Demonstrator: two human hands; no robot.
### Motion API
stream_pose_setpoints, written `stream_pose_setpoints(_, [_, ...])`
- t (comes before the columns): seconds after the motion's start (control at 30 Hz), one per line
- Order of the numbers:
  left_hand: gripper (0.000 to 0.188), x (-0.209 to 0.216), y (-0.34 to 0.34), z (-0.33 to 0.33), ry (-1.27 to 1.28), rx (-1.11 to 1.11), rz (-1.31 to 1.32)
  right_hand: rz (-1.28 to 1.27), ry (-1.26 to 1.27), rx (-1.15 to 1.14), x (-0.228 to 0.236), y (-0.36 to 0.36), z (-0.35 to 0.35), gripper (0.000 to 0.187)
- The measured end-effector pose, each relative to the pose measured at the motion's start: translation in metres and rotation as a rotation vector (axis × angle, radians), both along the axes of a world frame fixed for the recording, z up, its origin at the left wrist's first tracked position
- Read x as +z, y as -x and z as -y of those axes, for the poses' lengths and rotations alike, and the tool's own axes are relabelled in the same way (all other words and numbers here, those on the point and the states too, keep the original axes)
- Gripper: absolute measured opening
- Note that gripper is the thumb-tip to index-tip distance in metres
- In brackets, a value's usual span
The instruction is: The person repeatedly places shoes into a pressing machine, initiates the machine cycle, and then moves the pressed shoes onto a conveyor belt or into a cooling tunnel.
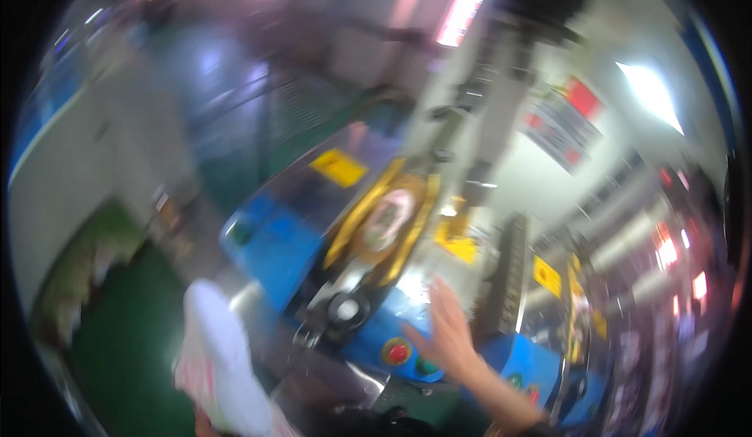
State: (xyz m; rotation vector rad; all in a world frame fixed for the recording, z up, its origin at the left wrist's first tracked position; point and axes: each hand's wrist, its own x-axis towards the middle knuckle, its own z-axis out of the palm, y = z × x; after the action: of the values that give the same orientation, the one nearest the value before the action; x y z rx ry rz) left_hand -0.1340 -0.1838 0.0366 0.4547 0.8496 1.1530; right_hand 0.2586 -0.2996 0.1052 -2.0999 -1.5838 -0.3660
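At the lower left rises a long white piece with a rounded end and pink marks (223, 359), sole-like in outline; blur hides its exact kind. My left hand (204, 424) shows only as a bit of skin at its lower edge and appears to hold it from below, the fingers mostly hidden. My right hand (450, 331) is held out with fingers stretched and thumb apart, holding nothing. It hovers over the front of a blue machine (274, 245), near a red push button (398, 352) and a green button (427, 366). Whether it touches the machine I cannot tell.
A brown oval part (384, 222) sits between yellow bars on the machine, behind a round black-and-white knob (347, 308). A second blue machine (533, 362) stands to the right. Left are a green floor (141, 312) and a grey partition (86, 171). Everything is motion-blurred.
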Motion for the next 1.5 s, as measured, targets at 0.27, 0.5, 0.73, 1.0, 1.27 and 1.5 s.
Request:
stream_pose_setpoints(0.27, [0.046, 0.013, 0.027, 0.064, -0.316, -0.196, -0.13, -0.558, 0.1, -0.042, -0.011, 0.083, 0.09, 0.083])
stream_pose_setpoints(0.5, [0.066, 0.016, 0.01, 0.247, -0.703, -0.399, -0.644, -2.138, 0.284, 0.557, -0.063, 0.191, 0.141, 0.077])
stream_pose_setpoints(0.73, [0.056, 0.064, 0.025, 0.202, -0.878, -0.615, -0.325, -2.859, 0.308, -0.108, -0.056, 0.272, 0.201, 0.028])
stream_pose_setpoints(1.0, [0.019, 0.065, 0.161, 0.145, -0.228, -0.039, -0.292, -0.695, 0.293, -0.161, -0.111, 0.36, 0.088, 0.087])
stream_pose_setpoints(1.27, [0.026, 0.069, 0.153, 0.086, -0.358, -0.366, -0.413, -1.014, 0.474, -0.283, -0.15, 0.317, 0.037, 0.051])
stream_pose_setpoints(1.5, [0.035, 0.028, 0.046, 0.071, -0.769, -0.86, -0.295, -1.492, -0.616, -0.516, -0.059, 0.375, 0.222, 0.042])
